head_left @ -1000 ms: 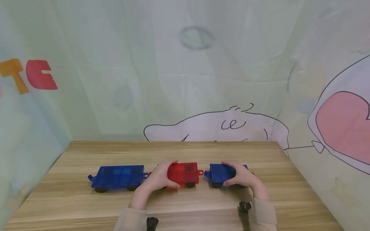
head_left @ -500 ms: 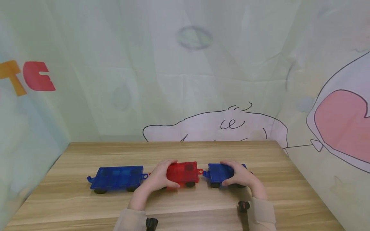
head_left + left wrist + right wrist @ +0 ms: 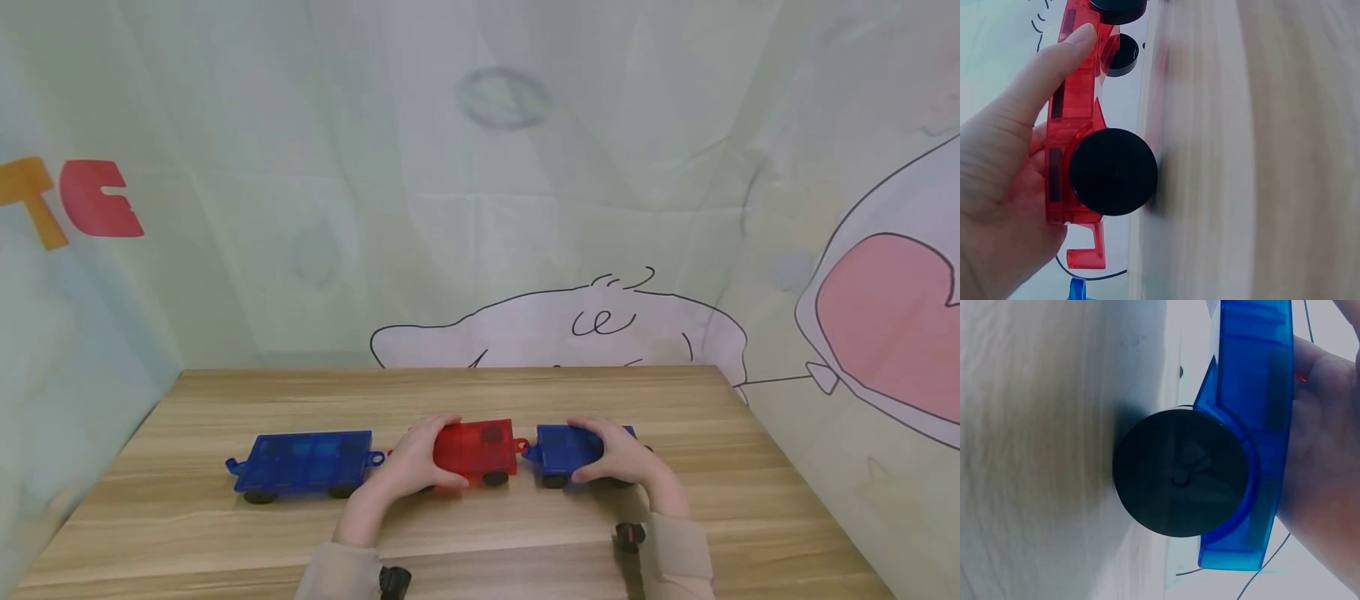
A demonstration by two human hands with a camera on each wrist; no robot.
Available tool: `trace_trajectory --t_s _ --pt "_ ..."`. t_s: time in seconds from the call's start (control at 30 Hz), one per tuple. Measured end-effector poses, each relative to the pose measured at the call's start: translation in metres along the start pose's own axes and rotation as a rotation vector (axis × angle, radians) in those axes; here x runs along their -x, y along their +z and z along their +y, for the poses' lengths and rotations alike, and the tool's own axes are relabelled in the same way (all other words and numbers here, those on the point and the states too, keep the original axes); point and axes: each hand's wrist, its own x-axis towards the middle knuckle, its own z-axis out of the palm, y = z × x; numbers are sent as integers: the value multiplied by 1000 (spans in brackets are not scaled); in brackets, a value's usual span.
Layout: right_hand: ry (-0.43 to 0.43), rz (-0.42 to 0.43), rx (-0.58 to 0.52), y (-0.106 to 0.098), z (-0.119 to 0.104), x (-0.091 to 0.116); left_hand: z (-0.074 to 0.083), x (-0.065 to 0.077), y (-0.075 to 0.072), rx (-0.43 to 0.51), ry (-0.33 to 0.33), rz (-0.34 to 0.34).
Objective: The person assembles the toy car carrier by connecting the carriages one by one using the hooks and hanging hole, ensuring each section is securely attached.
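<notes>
My left hand [image 3: 412, 458] grips a see-through red toy train car [image 3: 476, 450], thumb on its near side and fingers over the far side. My right hand [image 3: 626, 454] holds a short blue train car [image 3: 567, 448] the same way. The blue car's hook [image 3: 531, 452] meets the red car's ring [image 3: 521, 446]; whether it sits inside the ring is too small to tell. A longer blue train car [image 3: 307, 462] stands to the left, its ring [image 3: 1077, 289] just below the red car's hook [image 3: 1088, 256] in the left wrist view, apart from it.
The cars stand in a row on a wood-grain table [image 3: 480, 533]. Behind the table's far edge hangs a pale printed cloth [image 3: 337, 208]. Black wrist cameras [image 3: 393, 581] are strapped at both wrists, by the sleeves.
My right hand has slid the short blue car a little to the left, closing the gap to the red car's ring. My left hand, the red car and the longer blue car stay nearly still.
</notes>
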Motion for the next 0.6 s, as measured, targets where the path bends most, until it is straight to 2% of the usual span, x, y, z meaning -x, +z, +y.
trace_trajectory --t_s 0.6 --pt "-23 14 17 4 5 -5 0 1 1 16 4 1"
